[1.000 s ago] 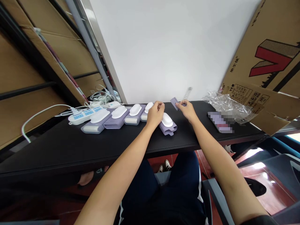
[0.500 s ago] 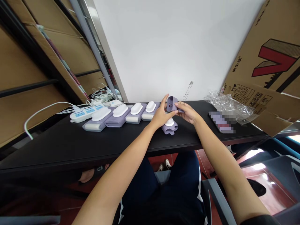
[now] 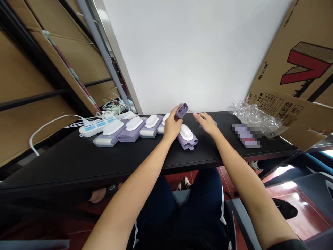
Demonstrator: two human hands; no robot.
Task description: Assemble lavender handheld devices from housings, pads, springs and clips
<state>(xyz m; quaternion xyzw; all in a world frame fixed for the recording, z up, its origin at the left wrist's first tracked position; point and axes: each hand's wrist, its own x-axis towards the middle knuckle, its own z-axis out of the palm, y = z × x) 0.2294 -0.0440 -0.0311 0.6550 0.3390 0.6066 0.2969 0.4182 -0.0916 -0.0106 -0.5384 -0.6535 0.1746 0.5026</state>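
Note:
My left hand (image 3: 172, 125) grips a hollow purple plastic housing (image 3: 182, 110), its open end tilted up towards me. My right hand (image 3: 206, 124) is closed over a flat purple-grey piece (image 3: 215, 123), mostly hidden under the fingers, low over the table. A thin metal coil spring (image 3: 190, 111) shows between the two hands; what holds it is unclear. Just below my left hand, a purple unit with a white bristled oval brush head (image 3: 186, 132) lies on the black table (image 3: 145, 156).
Several purple units with white oval tops, such as this one (image 3: 134, 123), line the table to the left. Beyond them lies a white power strip (image 3: 97, 126) with cables. A phone (image 3: 246, 135), clear plastic wrap (image 3: 256, 116) and a cardboard box (image 3: 293, 80) are to the right.
My hands have drawn apart: the left moved slightly left with the housing, turning it, and the right moved right with the flat piece. The spring, stretched up before, now sits lower.

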